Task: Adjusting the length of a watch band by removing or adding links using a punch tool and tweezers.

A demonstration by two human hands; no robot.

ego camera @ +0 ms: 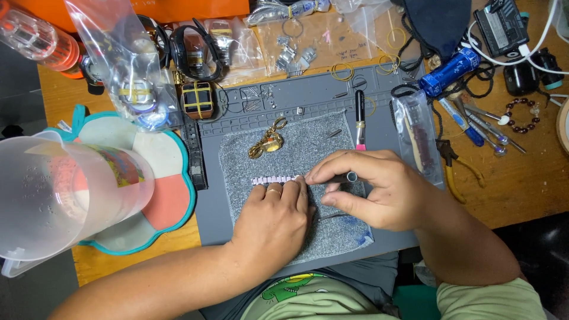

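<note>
The wooden table carries everything, and on it a grey work mat fills the middle, reaching to the near edge. At the table's left edge stands a clear plastic jug, partly over a flower-shaped pad with a teal rim. On the middle of the mat lies a grey cloth, and both my hands are over its near half.

My left hand lies flat, knuckles up, its fingertips pressed down on the right end of a silver watch bracelet that stretches leftward across the cloth's centre. My right hand meets it from the right, thumb and forefinger pinched together on a thin dark metal tool, whose tip points at the bracelet's end under my left fingers.

Toward the cloth's far edge lies a gold watch, well apart from the bracelet. A black pen-like tool with a pink tip lies upright along the cloth's far right corner. Near the mat's right edge rest a small clear bag and yellow-handled pliers. A blue flashlight lies beyond the mat's far right corner.
</note>
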